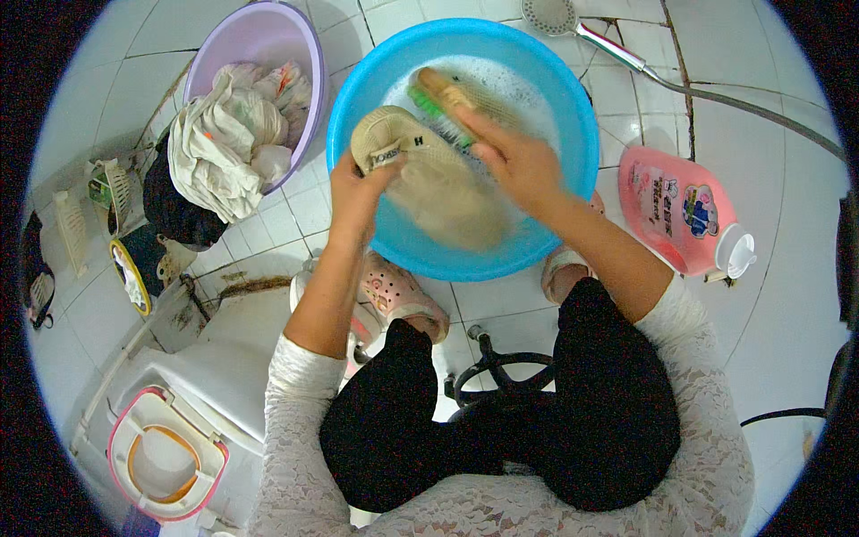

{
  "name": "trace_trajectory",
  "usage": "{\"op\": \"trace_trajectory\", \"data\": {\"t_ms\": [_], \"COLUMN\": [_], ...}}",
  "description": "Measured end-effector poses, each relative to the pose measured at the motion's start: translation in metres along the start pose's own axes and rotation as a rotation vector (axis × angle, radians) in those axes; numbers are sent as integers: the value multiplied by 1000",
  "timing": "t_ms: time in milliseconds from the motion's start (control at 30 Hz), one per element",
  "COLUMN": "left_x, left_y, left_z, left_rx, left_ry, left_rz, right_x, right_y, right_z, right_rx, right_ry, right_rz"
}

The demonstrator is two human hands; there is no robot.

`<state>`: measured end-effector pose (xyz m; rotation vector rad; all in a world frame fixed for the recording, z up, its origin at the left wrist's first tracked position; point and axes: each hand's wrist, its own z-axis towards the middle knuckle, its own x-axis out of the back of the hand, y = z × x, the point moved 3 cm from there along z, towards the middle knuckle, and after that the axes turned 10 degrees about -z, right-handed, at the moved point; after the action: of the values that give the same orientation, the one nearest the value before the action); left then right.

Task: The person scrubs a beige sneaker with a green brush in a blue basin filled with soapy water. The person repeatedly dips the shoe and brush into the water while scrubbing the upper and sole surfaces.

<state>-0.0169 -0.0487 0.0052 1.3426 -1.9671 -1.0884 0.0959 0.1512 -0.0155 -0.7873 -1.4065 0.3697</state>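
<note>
A round blue plastic basin (463, 268) with sudsy water (527, 77) stands on the tiles before me. My left hand (366, 188) grips a beige knit shoe (443, 194) near its opening, at the basin's left side; the shoe is tilted over the water and bears dark lettering. My right hand (513, 164) holds a wooden-backed scrub brush (446, 97) with green and white bristles, close beside the shoe and blurred. Behind the brush is another beige knit surface (500, 104), partly hidden; I cannot tell whether it is a second shoe.
At the upper left, a purple basin (312, 134) holds pale cloths (218, 148). A pink detergent jug (671, 208) with a white cap lies at the right. A shower head (550, 15) and its hose (745, 104) are at the upper right. A toilet seat (168, 456) is lower left.
</note>
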Motion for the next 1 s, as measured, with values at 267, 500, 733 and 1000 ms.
{"op": "trace_trajectory", "data": {"t_ms": [267,500,733,1000], "left_x": [-59,-53,-63,-35], "left_y": [14,-29,-26,-26], "left_z": [61,65,63,39], "left_rx": [-355,-429,-314,138], "left_ry": [-90,-110,-64,-368], "left_rz": [909,338,625,-38], "right_x": [-7,46,31,17], "right_y": [94,-20,13,49], "right_z": [22,-15,-9,6], "right_rx": [-332,-116,-210,-340], "right_ry": [-416,-249,-302,-255], "right_rz": [-16,68,-204,-370]}}
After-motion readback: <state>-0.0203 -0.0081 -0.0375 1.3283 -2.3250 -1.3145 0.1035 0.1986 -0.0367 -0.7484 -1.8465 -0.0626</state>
